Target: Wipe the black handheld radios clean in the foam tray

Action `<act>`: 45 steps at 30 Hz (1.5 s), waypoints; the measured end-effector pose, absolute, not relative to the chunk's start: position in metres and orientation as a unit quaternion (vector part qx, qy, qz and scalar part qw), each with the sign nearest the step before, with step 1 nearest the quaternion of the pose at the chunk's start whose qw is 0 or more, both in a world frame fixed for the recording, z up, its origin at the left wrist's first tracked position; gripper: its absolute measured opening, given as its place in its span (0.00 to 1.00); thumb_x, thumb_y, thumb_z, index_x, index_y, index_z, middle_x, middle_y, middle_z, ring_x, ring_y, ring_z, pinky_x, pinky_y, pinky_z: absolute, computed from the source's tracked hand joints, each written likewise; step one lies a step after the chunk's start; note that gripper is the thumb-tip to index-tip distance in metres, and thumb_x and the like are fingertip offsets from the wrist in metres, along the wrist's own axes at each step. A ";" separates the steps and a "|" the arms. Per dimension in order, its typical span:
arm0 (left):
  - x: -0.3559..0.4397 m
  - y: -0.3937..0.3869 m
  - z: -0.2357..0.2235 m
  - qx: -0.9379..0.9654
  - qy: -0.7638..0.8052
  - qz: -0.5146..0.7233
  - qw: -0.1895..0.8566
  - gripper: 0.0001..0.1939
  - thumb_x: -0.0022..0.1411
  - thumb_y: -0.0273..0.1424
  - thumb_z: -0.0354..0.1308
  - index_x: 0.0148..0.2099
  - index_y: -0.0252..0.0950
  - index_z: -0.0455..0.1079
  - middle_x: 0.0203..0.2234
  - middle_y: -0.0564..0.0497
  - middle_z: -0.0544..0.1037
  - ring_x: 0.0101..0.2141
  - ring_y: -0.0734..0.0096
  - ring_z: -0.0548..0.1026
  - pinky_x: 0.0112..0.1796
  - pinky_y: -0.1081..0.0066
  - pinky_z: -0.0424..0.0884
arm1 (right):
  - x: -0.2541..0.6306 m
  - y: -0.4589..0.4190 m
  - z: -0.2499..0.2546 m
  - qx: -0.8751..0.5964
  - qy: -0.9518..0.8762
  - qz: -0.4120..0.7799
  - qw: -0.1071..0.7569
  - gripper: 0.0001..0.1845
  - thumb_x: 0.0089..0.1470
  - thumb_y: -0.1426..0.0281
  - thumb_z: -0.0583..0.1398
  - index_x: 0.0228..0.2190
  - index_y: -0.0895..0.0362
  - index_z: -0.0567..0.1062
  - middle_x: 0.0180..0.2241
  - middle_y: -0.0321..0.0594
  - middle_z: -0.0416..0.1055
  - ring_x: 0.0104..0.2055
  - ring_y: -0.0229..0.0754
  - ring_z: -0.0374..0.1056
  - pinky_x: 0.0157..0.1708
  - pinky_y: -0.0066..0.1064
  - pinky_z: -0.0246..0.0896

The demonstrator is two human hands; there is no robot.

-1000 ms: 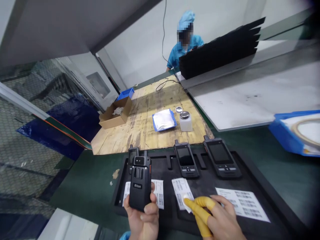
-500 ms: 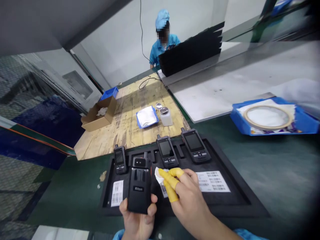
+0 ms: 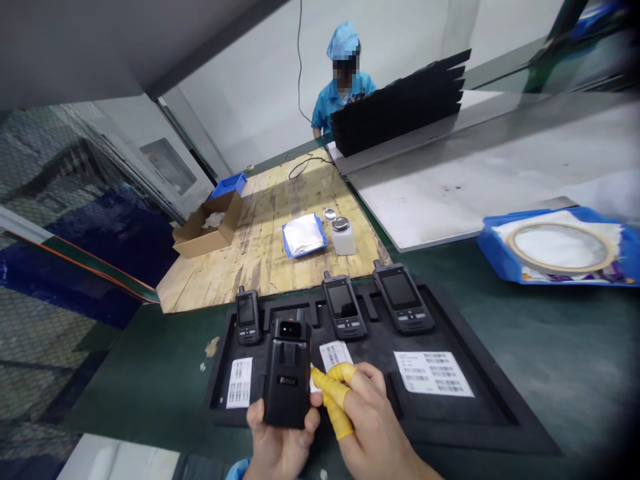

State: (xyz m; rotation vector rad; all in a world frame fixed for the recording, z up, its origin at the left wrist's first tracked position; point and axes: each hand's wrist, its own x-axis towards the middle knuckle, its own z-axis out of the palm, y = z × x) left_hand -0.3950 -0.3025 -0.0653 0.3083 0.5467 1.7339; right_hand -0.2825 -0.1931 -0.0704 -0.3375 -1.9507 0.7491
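My left hand [image 3: 281, 445] grips a black handheld radio [image 3: 287, 393] by its lower end, its back with camera and "Riton" label turned toward me. Yellow finger cots cover several fingers of my right hand [image 3: 363, 413], which pinches a small white wipe [image 3: 315, 380] against the radio's right side. Most of the wipe is hidden by the fingers. Below and behind lies a black foam tray [image 3: 480, 427]. In it rest a small radio [image 3: 247, 317] at the left, a second radio [image 3: 344, 307] in the middle and a larger one [image 3: 403, 298] at the right, screens up.
Printed label sheets [image 3: 433, 373] lie in the tray. Beyond it are a blue tray of white wipes [image 3: 304, 235], a white dispenser bottle [image 3: 343, 238] and a cardboard box [image 3: 209, 227]. A tape roll [image 3: 560, 247] sits in a blue bin at right. A co-worker [image 3: 344, 87] sits across.
My right hand has moved down and left, bringing the wipe against the radio's side. The label sheet behind it shows more fully. The whole view has shifted slightly.
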 end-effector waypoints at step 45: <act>-0.438 -0.224 -0.043 0.354 0.931 0.068 -0.050 0.26 0.52 0.39 0.66 0.46 0.32 0.59 0.37 0.38 0.75 0.39 0.42 0.75 0.34 0.57 0.71 | -0.241 -0.164 -0.100 -0.164 -0.850 0.215 0.452 0.15 0.50 0.82 0.51 0.36 0.58 0.72 0.32 0.39 0.67 0.35 0.38 0.64 0.43 0.39 0.54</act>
